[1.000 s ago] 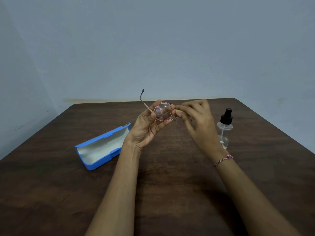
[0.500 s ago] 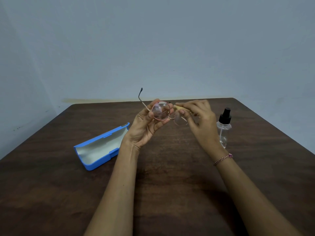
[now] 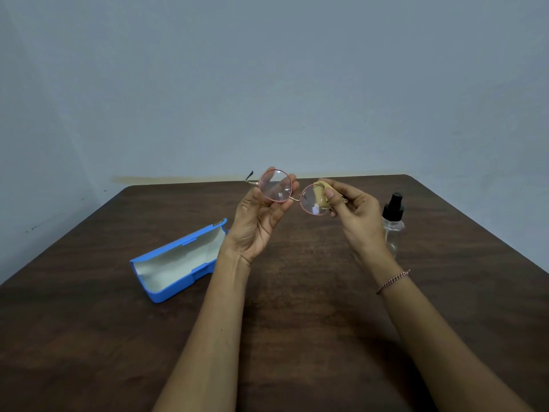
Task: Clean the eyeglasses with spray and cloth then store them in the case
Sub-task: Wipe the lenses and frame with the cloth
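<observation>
Round pink-rimmed eyeglasses (image 3: 292,193) are held up above the middle of the table, lenses facing me. My left hand (image 3: 258,221) grips the left lens by its rim between thumb and fingers. My right hand (image 3: 355,217) pinches a small tan cloth (image 3: 321,194) around the right lens, thumb on the near side. One temple arm (image 3: 249,177) sticks out to the left behind my left hand. The blue case (image 3: 178,260) lies open on the table at the left, its pale lining showing. A clear spray bottle (image 3: 392,226) with a black pump top stands to the right.
The dark brown wooden table (image 3: 297,307) ends at a pale blue-grey wall (image 3: 267,84) just behind the hands. The spray bottle stands close behind my right wrist.
The glasses have turned from side-on until both lenses face me and have risen slightly. My right hand has opened out from a curled grip and now presses the cloth on the right lens.
</observation>
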A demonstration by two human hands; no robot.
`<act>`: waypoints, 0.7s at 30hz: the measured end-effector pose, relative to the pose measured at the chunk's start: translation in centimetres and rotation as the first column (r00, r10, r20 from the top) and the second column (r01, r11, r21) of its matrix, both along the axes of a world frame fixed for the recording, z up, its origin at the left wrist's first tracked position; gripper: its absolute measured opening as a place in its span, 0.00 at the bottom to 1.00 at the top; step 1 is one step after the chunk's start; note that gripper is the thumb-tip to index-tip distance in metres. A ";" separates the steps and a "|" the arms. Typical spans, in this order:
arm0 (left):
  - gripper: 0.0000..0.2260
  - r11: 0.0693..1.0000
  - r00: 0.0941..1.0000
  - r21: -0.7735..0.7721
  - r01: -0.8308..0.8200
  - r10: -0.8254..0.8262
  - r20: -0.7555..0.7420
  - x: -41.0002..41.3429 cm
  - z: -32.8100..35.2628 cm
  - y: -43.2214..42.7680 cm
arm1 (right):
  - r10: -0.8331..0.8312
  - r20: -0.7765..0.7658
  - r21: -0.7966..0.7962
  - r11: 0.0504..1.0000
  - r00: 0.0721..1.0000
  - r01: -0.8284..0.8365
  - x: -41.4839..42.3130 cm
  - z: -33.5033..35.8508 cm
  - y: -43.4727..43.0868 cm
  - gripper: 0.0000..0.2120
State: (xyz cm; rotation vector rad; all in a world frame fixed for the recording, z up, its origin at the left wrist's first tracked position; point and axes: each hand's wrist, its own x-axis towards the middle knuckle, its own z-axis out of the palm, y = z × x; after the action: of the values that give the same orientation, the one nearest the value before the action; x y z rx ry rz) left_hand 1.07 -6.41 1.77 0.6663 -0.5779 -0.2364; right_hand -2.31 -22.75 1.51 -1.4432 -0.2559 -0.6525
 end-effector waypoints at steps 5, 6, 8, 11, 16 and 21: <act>0.16 0.991 0.999 0.123 -0.052 0.052 0.006 -0.1 -0.3 -1.0 | -0.027 0.028 0.052 0.998 0.999 0.025 -0.2 0.2 0.2 0.10; 0.15 0.982 0.997 0.173 -0.070 0.071 -0.003 -0.1 -0.5 -1.3 | -0.028 0.029 0.065 0.998 0.999 0.026 -0.2 0.2 0.2 0.09; 0.14 0.958 0.995 0.273 -0.089 0.096 -0.011 0.0 -0.8 -1.8 | -0.040 0.028 0.064 0.997 0.999 0.038 -0.2 0.1 0.2 0.09; 0.16 0.942 0.997 0.329 -0.065 0.073 -0.013 -0.1 -1.0 -2.3 | -0.065 0.019 0.028 0.998 0.998 0.064 0.0 -0.2 0.3 0.09; 0.23 0.965 1.000 0.261 -0.008 0.009 -0.003 0.2 -1.3 -2.6 | -0.053 0.008 0.046 0.998 0.999 0.052 0.1 -0.4 0.4 0.09; 0.26 0.976 0.999 0.216 0.016 -0.006 -0.044 0.5 -1.5 -3.0 | -0.139 0.040 -0.005 0.990 0.989 0.139 -0.1 -0.7 0.4 0.08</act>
State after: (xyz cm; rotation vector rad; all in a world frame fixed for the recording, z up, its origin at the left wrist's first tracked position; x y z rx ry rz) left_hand 1.58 -9.44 0.24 0.8666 -0.5190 -0.3263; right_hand -2.41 -22.30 0.86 -1.4662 -0.1901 -0.7950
